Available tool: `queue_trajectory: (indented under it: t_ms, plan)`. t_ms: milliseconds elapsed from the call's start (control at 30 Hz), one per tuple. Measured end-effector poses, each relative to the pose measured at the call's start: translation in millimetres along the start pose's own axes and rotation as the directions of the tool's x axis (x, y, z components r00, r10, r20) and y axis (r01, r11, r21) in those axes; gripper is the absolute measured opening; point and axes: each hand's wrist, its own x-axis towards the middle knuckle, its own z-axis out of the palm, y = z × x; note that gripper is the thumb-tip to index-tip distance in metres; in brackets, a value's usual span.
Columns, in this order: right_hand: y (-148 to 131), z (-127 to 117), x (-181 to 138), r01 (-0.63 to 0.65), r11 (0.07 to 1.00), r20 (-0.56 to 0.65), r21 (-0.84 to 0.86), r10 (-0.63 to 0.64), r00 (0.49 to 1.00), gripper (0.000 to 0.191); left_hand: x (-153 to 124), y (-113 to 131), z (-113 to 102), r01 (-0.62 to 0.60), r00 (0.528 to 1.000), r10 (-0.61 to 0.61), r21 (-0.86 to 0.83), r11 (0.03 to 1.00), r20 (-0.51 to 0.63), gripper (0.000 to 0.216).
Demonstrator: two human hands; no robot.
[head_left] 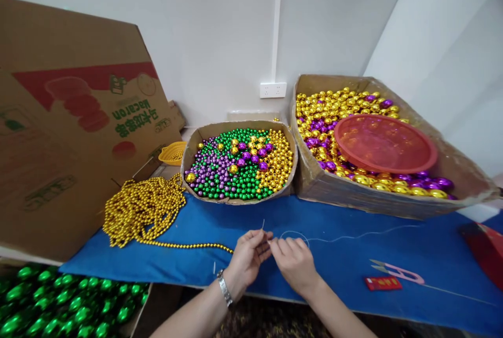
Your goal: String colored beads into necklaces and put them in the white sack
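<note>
Pinching thin white thread [334, 237] between fingertips of left hand [247, 257] and right hand [293, 260], both closed narrowly. Trailing rightward over blue cloth [188, 262]; gold bead strand [188, 246] ending just beside left hand.

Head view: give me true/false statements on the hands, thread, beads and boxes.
1. Both hands pinch the thread. True: left hand and right hand meet on the thread.
2. The gold bead string lies right of the hands. False: the gold bead string lies to their left.
3. A red bowl sits in the right box. True: the red bowl rests on beads in the right box.
4. The middle box holds only gold beads. False: the middle box holds green, purple and gold.
</note>
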Motion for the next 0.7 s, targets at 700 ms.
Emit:
queue_trajectory:
  t_ms: [700]
  plan:
    - [52,-50,11,-0.317,0.781,0.343,0.538,0.141,0.929,0.034,-22,26,3,-0.451,0.879,0.243,0.551,0.702,0.410,0.090]
